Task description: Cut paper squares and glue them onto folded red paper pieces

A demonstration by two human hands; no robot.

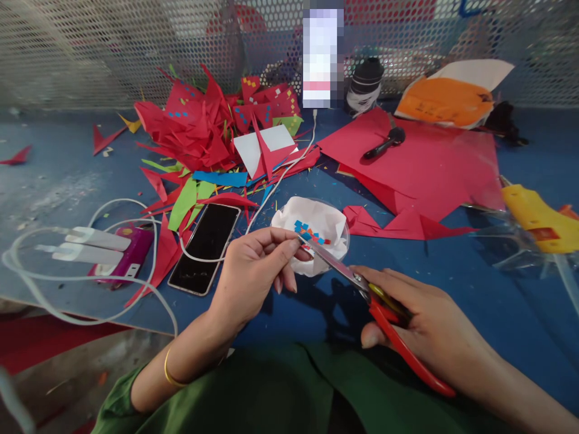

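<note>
My right hand (409,310) grips a pair of scissors (339,265) with red and yellowish handles, blades pointing up and left. The blade tips reach the fingertips of my left hand (262,259), which is closed in a pinch. What it pinches is too small or hidden to make out. Just beyond the fingers sits a shallow bowl (332,211) lined with white paper. Small cut bits of blue, orange and red paper (312,232) lie in it, below the blade tips in view.
Red paper scraps (194,126) are heaped at the back left. A phone (205,247), white cables and a purple power strip (131,247) lie left. Red sheets (434,163) with a black-handled tool (384,143) lie right, near a yellow glue gun (543,217). A perforated metal panel (136,48) stands behind.
</note>
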